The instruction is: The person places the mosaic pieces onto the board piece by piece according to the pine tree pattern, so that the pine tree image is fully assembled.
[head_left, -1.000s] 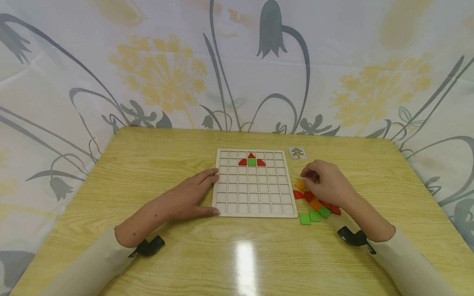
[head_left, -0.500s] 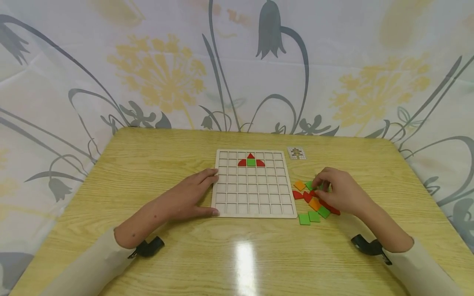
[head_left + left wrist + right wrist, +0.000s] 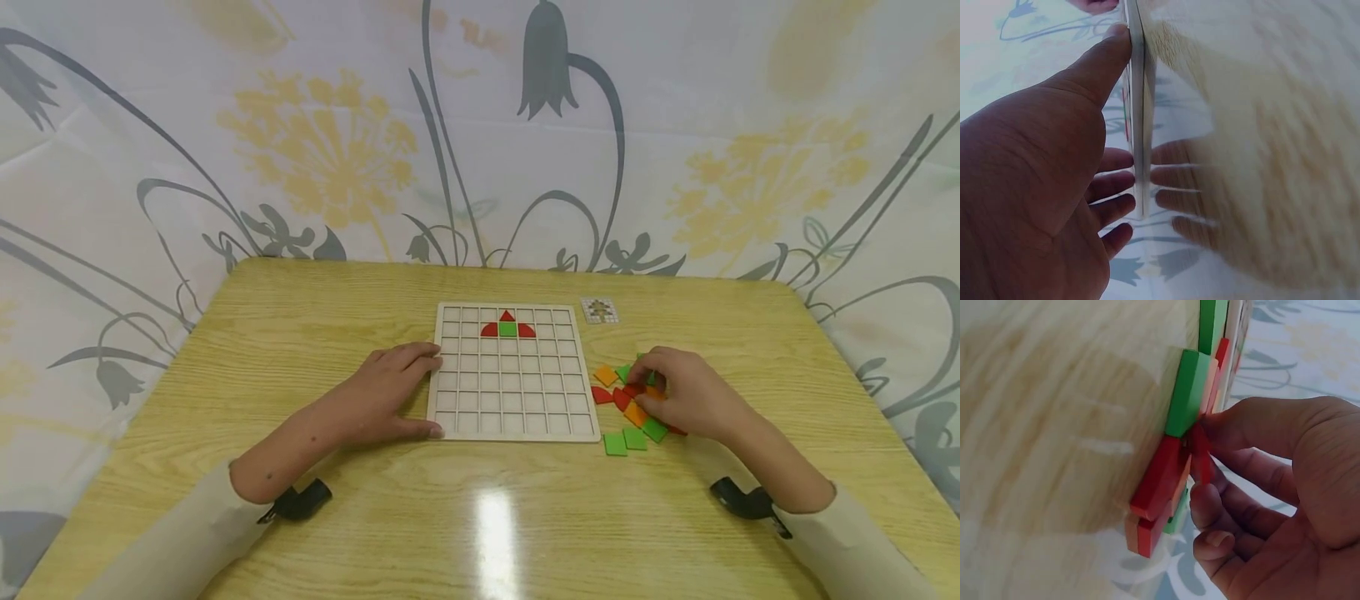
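Note:
A pale wooden grid board (image 3: 521, 404) lies flat on the table. Near its top sit a red triangle (image 3: 507, 317), a green square (image 3: 508, 329) and two red rounded pieces, one on each side of the square. My left hand (image 3: 378, 396) rests against the board's left edge with fingers and thumb extended. To the right of the board, my right hand (image 3: 690, 396) is over a loose pile of tiles. In the right wrist view, its thumb and fingertips pinch a red tile (image 3: 1200, 453), whose full shape is hidden. Green tiles (image 3: 1187, 394) lie right beside it.
Among the loose tiles are an orange square (image 3: 606, 376), a red piece (image 3: 602, 395) and a green square (image 3: 616, 443). A small card with a gridded picture (image 3: 600, 311) lies beyond them. A patterned cloth (image 3: 480, 150) stands behind the table's far edge.
My right hand has moved right and slightly nearer, from beside the orange square to the middle of the pile, uncovering green tiles. My left hand and the board hold nearly still.

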`<state>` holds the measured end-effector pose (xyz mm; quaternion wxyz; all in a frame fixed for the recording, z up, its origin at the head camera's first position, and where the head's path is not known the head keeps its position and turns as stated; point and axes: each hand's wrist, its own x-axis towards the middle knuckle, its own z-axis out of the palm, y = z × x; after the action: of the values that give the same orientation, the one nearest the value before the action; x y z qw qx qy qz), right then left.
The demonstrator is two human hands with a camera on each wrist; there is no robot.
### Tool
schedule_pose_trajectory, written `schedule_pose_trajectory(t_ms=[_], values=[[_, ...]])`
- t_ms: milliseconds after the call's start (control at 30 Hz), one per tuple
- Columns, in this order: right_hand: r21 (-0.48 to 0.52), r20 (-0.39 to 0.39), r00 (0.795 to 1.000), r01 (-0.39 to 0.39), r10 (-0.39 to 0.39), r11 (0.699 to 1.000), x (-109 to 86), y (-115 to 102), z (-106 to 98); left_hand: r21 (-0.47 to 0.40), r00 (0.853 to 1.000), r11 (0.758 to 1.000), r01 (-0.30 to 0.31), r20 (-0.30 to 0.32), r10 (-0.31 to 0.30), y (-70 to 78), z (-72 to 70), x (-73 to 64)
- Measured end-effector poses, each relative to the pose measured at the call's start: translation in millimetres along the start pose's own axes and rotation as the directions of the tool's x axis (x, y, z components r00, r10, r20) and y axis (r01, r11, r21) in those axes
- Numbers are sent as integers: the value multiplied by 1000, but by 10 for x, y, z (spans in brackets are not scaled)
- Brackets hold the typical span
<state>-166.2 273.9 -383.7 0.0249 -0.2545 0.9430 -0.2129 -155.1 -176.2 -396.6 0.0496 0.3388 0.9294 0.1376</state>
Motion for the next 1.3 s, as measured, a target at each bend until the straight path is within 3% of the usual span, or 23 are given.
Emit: schedule_pose_trajectory(t_ms=[700, 867, 1300], values=[[60, 26, 1000, -13, 11, 998, 3, -57, -6, -29, 1000, 1000, -1, 7, 1, -9, 3, -5], [61, 2, 1000, -15, 15, 998, 9, -69, -11, -36, 1000, 999, -7, 4, 7, -12, 4, -8], [103, -29, 1000, 10, -7, 995, 198, -281, 20, -28, 1000, 1000, -2, 9, 3, 1, -7, -7]])
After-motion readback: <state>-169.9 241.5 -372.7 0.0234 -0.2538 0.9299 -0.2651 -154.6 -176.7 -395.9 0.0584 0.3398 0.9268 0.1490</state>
